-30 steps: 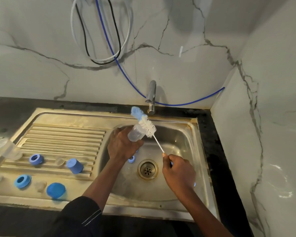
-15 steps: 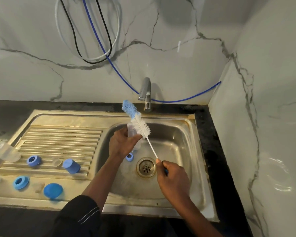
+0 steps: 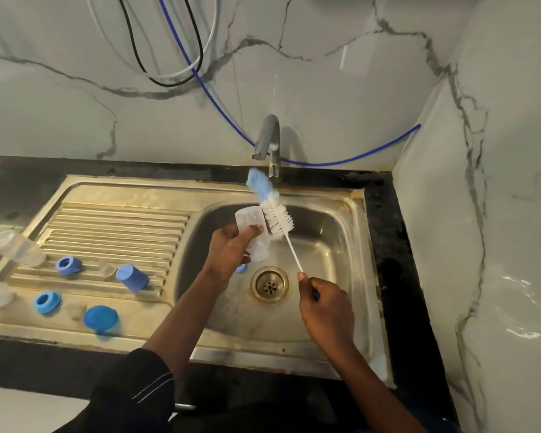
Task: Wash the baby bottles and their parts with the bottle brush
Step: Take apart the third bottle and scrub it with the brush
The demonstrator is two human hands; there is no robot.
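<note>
left hand (image 3: 231, 250) grips clear bottle (image 3: 253, 232) over sink (image 3: 353, 214); right hand (image 3: 327, 310) pinches brush (image 3: 274, 210) handle, bristles raised outside.

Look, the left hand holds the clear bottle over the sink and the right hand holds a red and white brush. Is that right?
Almost. The head view shows the brush is blue and white, not red. The left hand does hold the clear bottle over the sink, and the right hand holds the brush.

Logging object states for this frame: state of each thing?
left hand: holds the bottle over the sink
right hand: grips the bottle brush by its handle
bottle brush: bristles beside the bottle, not inside
tap: no stream visible
drain: unplugged
blue caps: loose on the drainboard
</note>
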